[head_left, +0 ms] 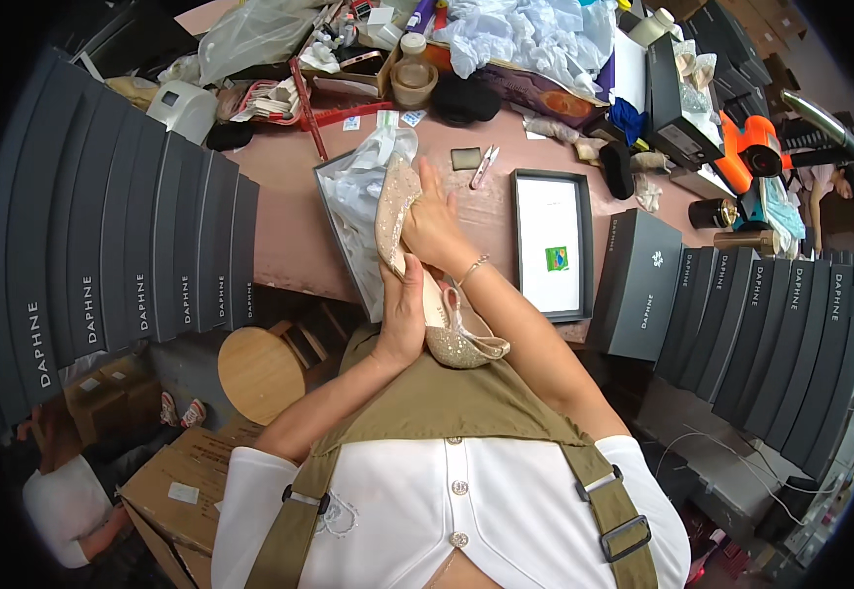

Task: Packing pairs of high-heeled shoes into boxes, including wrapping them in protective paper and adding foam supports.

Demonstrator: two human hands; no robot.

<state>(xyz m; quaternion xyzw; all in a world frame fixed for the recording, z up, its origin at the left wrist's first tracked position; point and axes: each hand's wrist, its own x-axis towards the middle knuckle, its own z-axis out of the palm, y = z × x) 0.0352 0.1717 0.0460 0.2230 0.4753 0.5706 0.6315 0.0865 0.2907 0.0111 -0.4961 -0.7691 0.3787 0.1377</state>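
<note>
Both hands hold a glittery shoe over the table edge.

The left hand (402, 314) grips the shoe (427, 285) at mid-sole; the right hand (434, 224) lies flat, closed over its toe. Beside it, an open box (334, 211) holds white tissue (360, 191); its lid (552, 243) lies empty-side up.

Stacked dark shoeboxes (123, 245), round wooden stool (260, 371)

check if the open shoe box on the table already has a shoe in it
No, the open shoe box holds only white tissue paper.
</note>
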